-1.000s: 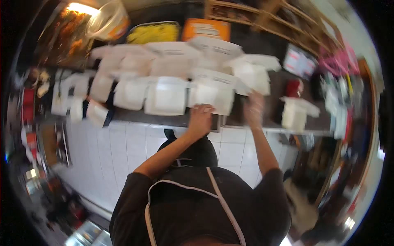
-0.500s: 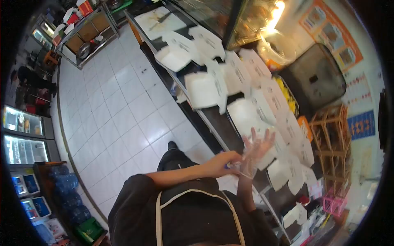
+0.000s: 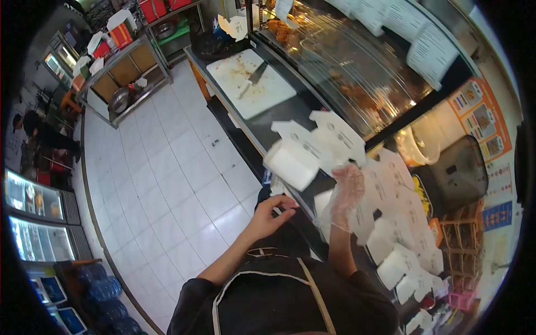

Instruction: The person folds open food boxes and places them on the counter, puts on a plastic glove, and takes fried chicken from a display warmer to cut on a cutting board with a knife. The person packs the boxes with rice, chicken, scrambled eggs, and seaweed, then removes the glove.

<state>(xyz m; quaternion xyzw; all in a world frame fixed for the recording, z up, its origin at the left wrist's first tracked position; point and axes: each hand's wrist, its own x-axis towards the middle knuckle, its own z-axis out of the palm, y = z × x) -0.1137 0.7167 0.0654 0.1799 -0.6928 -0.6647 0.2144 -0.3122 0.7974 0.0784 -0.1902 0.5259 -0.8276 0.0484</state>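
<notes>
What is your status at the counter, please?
Left grip loosely open, bare; right grip gloved, by open white boxes. Knife on cutting board, away from both.

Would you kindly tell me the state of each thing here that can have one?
Bare left hand: looks empty, fingers half curled.
Right hand: in a clear plastic glove, grip unclear.
White printed cardboard boxes: several standing open.
White rectangular chopping board: flat, stained.
Pale-handled metal knife: lying on the board.
Glass display case: lit, brown food inside.
Translucent round plastic bucket: looks uncovered.
Glass-fronted fridges: lit.
</notes>
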